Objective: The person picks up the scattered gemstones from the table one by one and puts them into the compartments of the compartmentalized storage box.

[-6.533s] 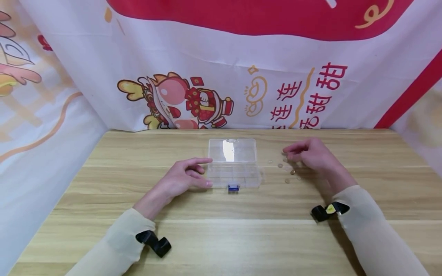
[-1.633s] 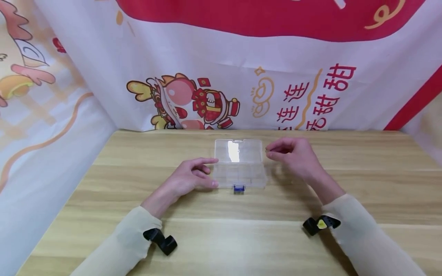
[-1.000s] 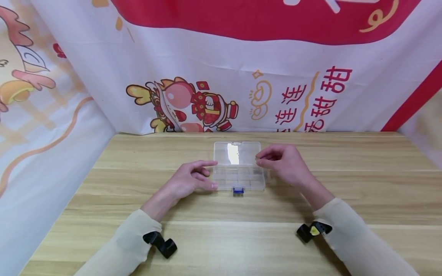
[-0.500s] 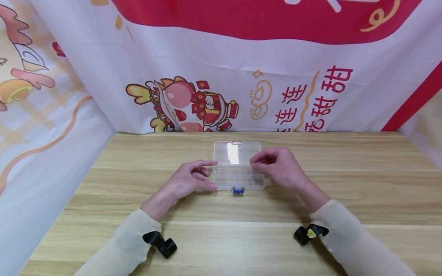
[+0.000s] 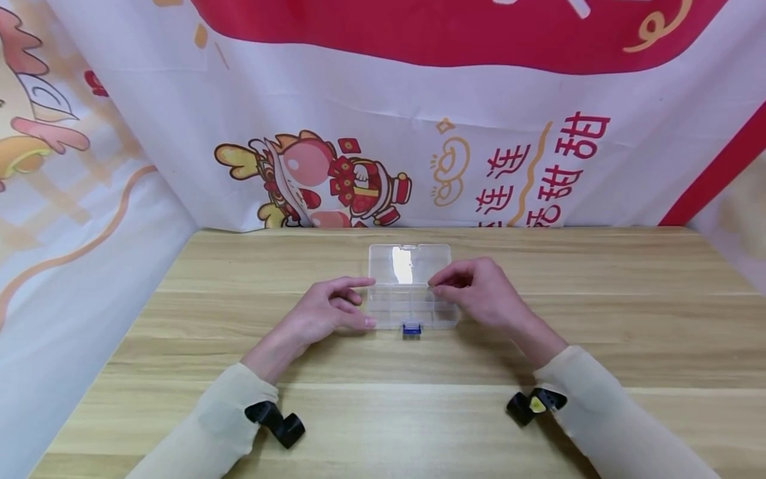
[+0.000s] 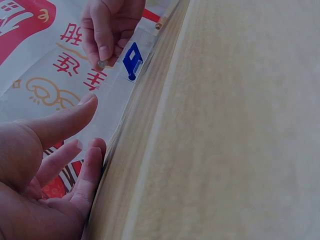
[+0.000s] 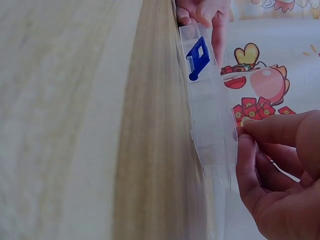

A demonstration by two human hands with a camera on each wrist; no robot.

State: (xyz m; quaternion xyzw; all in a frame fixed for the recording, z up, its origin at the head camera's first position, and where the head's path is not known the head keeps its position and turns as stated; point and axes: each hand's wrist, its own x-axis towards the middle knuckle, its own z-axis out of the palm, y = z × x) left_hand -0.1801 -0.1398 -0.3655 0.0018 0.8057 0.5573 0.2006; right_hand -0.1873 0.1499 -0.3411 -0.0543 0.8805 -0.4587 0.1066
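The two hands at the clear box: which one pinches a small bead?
The right hand, over the clear box's right side, pinches a small bead between thumb and fingertip. The left hand only rests against the box's left end.

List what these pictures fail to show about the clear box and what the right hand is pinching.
- The piece pinched by the right hand: too small in the head view; a small roundish speck at the fingertips in the left wrist view, kind unclear.
- Clear compartment box: contents unreadable; transparent walls, glare, right hand covers its right end.
- Left hand: rests at the box's left end; contact hidden by the fingers.
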